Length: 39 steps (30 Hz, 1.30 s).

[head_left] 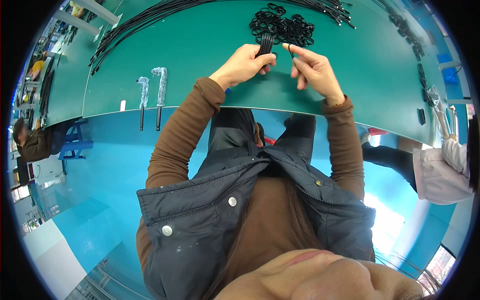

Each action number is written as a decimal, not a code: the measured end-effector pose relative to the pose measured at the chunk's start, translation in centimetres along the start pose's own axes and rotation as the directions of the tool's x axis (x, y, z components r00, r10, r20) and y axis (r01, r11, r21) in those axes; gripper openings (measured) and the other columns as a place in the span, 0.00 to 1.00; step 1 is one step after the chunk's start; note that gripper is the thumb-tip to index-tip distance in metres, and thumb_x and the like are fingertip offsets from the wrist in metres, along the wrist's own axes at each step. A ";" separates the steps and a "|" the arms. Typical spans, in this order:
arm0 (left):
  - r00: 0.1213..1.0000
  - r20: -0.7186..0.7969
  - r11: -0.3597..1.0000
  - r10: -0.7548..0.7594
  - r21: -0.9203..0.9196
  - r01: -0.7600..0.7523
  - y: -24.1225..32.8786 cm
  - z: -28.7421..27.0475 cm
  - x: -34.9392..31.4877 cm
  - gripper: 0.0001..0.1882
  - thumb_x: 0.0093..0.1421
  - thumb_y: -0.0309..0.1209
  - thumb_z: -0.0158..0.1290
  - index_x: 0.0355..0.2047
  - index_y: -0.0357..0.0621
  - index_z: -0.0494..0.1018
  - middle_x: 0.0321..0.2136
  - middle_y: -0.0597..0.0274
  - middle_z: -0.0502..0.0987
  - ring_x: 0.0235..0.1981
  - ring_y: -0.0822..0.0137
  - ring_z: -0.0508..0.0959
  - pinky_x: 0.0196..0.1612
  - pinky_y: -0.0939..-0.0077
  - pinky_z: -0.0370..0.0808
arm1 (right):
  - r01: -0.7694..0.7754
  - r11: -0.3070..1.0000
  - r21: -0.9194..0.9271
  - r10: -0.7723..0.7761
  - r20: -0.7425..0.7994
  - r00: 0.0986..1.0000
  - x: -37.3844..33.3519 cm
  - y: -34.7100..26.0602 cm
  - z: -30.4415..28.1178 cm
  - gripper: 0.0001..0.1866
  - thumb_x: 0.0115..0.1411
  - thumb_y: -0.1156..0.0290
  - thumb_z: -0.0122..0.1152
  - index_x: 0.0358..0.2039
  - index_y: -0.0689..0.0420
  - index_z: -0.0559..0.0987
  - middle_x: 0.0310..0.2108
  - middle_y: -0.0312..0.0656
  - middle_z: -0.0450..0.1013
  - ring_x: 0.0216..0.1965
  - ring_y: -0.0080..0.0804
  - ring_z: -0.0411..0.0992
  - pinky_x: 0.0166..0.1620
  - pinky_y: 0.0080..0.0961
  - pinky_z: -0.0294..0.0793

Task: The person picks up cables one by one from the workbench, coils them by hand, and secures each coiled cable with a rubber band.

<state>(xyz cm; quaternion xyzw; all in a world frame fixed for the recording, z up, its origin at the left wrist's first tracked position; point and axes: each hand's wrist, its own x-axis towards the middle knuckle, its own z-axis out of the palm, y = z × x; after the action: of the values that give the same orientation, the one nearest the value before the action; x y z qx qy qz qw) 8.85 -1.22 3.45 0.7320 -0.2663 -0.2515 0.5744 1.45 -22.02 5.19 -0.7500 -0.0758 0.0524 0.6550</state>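
My left hand (244, 64) grips a flat, folded bundle of black cable (267, 45) just above the green table. Close by on the right, my right hand (315, 70) pinches a thin black loop (291, 51) between thumb and forefinger, its other fingers loosely curled. The two hands are a short gap apart. Right behind them lies a heap of small black rings (290, 27), its near edge partly covered by the cable bundle.
Long black cables (330, 11) arc along the far side of the green table (370, 75). Two plastic-wrapped L-shaped tools (161, 87) stick out over the near edge at left. Black bundles (417, 55) line the right side. Other people (440, 172) sit at both sides.
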 end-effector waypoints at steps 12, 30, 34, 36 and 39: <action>0.884 0.153 0.740 0.441 0.495 -0.455 1.0 1.4 -1.0 0.07 0.57 0.26 0.50 0.32 0.35 0.75 0.25 0.52 0.75 0.28 0.50 0.75 0.34 0.64 0.72 | 0.349 0.319 -0.881 -0.029 0.359 0.933 2.7 -6.1 0.8 0.30 0.43 0.59 0.69 0.46 0.51 0.68 0.31 0.49 0.76 0.31 0.46 0.75 0.30 0.33 0.72; 0.991 0.076 0.987 0.113 -0.123 -0.103 2.2 1.5 -4.0 0.13 0.65 0.36 0.46 0.34 0.36 0.71 0.25 0.66 0.72 0.26 0.75 0.70 0.31 0.82 0.69 | 0.352 0.889 -0.292 -0.430 -0.271 0.861 -0.6 -2.6 3.1 0.16 0.59 0.63 0.59 0.40 0.63 0.76 0.28 0.39 0.76 0.30 0.22 0.74 0.33 0.18 0.72; 0.980 0.199 0.989 0.025 -0.149 0.005 2.7 2.1 -3.7 0.15 0.65 0.36 0.45 0.39 0.33 0.70 0.32 0.59 0.75 0.33 0.70 0.76 0.38 0.78 0.73 | 0.193 0.958 -0.211 -0.208 -0.053 0.977 0.8 -2.5 3.0 0.18 0.58 0.60 0.60 0.37 0.64 0.77 0.25 0.37 0.75 0.23 0.18 0.70 0.27 0.16 0.71; 0.975 0.208 0.919 0.078 -0.394 0.010 2.4 2.0 -4.3 0.15 0.65 0.35 0.45 0.41 0.32 0.69 0.36 0.55 0.75 0.38 0.65 0.76 0.43 0.73 0.74 | 0.107 0.976 -0.192 -0.111 -0.007 0.994 0.5 -3.3 2.8 0.19 0.58 0.58 0.61 0.37 0.64 0.77 0.24 0.37 0.74 0.22 0.18 0.70 0.26 0.16 0.71; 0.972 0.181 0.768 0.148 -0.641 0.002 1.1 2.0 -4.6 0.15 0.66 0.33 0.45 0.44 0.30 0.67 0.43 0.50 0.73 0.46 0.57 0.75 0.51 0.63 0.73 | 0.083 0.983 -0.162 -0.094 -0.060 0.994 0.4 -2.6 2.2 0.19 0.58 0.58 0.61 0.36 0.64 0.77 0.24 0.37 0.74 0.23 0.19 0.71 0.26 0.16 0.71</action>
<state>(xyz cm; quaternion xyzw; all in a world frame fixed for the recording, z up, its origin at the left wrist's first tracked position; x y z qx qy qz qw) 4.00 0.29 4.35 0.4506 -0.2560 -0.3840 0.7642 1.31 -19.51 7.48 -0.7972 -0.0908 -0.0085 0.5968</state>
